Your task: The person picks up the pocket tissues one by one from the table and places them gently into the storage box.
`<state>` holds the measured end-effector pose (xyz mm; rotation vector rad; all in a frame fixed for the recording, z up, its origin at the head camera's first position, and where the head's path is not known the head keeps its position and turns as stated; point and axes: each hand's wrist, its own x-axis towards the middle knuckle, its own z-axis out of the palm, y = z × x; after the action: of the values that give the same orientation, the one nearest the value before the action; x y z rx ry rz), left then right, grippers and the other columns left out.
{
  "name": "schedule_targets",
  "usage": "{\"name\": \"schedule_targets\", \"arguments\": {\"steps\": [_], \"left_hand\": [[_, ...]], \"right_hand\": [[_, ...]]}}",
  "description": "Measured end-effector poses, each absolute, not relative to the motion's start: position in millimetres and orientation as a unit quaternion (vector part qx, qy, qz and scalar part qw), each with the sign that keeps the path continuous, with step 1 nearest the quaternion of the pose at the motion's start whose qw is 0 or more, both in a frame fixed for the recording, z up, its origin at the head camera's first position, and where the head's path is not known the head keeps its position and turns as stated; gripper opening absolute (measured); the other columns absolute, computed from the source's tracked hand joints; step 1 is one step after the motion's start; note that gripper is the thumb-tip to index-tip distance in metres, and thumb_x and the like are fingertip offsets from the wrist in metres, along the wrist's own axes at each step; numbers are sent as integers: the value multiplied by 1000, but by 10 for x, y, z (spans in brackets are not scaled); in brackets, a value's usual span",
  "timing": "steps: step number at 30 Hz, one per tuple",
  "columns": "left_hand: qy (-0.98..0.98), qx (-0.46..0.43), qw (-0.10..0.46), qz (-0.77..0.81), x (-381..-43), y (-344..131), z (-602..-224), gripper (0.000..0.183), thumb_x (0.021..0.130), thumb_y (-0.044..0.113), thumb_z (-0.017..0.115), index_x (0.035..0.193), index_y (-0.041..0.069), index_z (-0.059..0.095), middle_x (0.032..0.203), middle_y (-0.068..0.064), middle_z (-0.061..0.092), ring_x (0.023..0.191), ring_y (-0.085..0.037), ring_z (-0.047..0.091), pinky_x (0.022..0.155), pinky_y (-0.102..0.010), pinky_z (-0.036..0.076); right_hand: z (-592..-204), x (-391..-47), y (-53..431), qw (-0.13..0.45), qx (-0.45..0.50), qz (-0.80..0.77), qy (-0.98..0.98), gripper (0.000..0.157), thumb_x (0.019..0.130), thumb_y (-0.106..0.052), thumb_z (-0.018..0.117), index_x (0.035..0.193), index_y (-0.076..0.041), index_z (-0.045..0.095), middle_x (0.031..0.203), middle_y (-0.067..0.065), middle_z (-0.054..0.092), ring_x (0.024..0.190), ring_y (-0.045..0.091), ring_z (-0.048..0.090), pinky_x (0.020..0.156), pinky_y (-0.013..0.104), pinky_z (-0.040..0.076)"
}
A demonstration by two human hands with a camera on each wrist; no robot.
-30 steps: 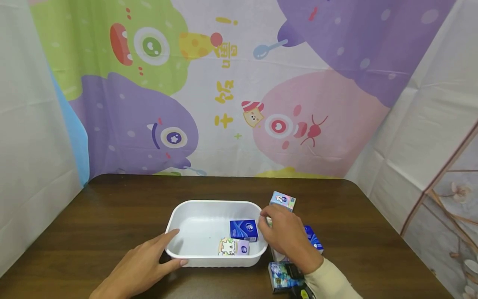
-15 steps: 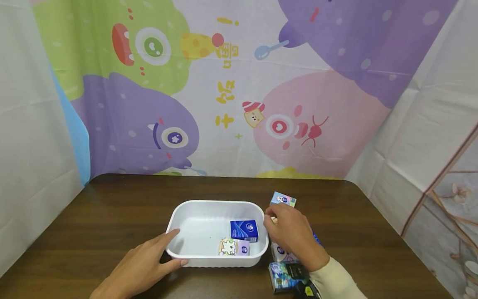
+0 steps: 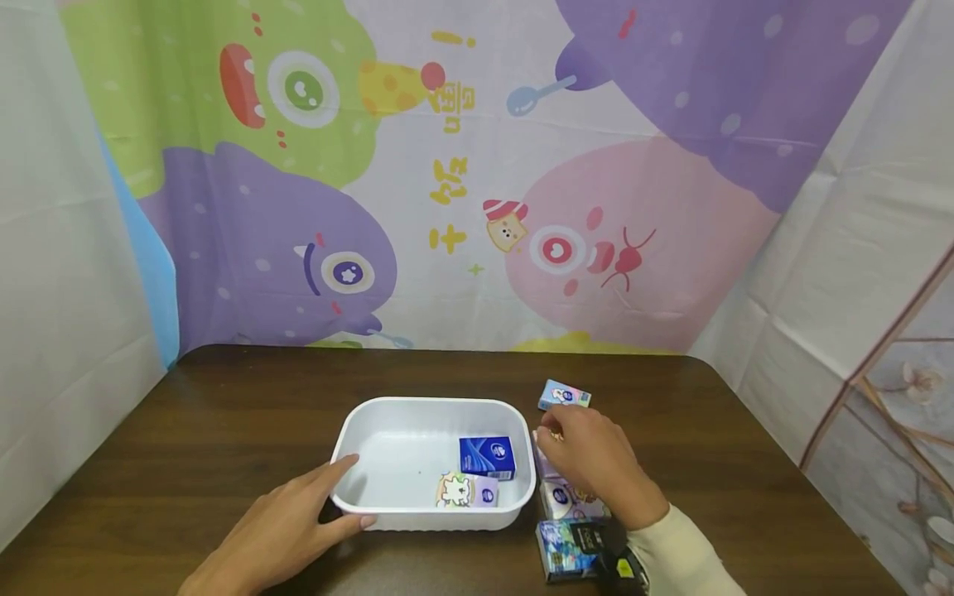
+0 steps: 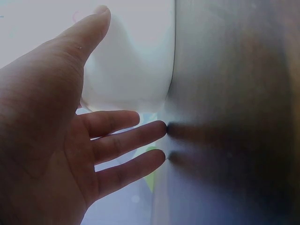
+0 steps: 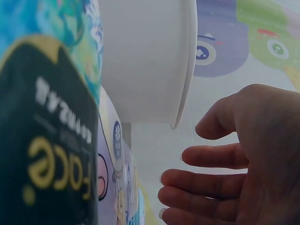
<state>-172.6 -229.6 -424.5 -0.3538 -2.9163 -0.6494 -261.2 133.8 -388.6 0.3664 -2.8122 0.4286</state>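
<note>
A white plastic tub [image 3: 402, 520] stands on the table, holding a dark blue tissue pack [image 3: 487, 457] and a cartoon-print tissue pack [image 3: 467, 491] at its right end. At the tub's left end my left hand [image 3: 279, 517] lies with straight, spread fingers and the thumb by the near wall. My right hand [image 3: 592, 459] hovers above a row of tissue packs right of the tub. Its fingers are loosely bent, and the right wrist view shows nothing in them. Below it are a lilac pack [image 3: 547, 468] and a white-and-lilac pack [image 3: 562, 500], both partly covered.
A light blue pack [image 3: 564, 394] lies at the row's far end. Nearest the person is a blue-green pack [image 3: 562, 548] with a black label, beside the dark wrist camera [image 3: 622, 567]. A cartoon-print curtain [image 3: 447, 306] hangs behind the brown table [image 3: 246, 422].
My right hand has shifted right, away from the tub's rim, uncovering more of the lilac packs. The blue pack beside it is now hidden behind the hand. My left hand stays put.
</note>
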Motion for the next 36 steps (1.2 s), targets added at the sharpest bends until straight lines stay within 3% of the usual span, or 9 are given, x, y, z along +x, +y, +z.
{"name": "schedule_targets", "arguments": {"steps": [13,22,36], "left_hand": [[-966,-122,75,-217,-1718,-2292,-4240,86,82,77,60,141,14,57,136,-11,61,118,-33,62,89,-56,51],[-966,-119,72,-218,-1717,-2295,-4240,87,81,77,60,141,14,57,136,-11,61,118,-33,62,89,-56,51],[-967,-116,68,-218,-1717,-2292,-4242,89,81,79,58,143,15,56,137,-11,61,120,-33,60,91,-56,50]], "right_hand": [[-3873,-2624,1386,100,116,144,-978,19,90,-33,62,99,-20,74,92,-5,70,79,18,64,69,44,52],[-3908,-2651,1395,43,103,123,-986,30,85,-35,67,108,-16,71,95,-3,67,74,18,57,67,44,50],[-3957,-2659,1394,49,105,111,-987,34,85,-38,72,110,-16,71,101,1,67,84,21,62,74,49,52]]}}
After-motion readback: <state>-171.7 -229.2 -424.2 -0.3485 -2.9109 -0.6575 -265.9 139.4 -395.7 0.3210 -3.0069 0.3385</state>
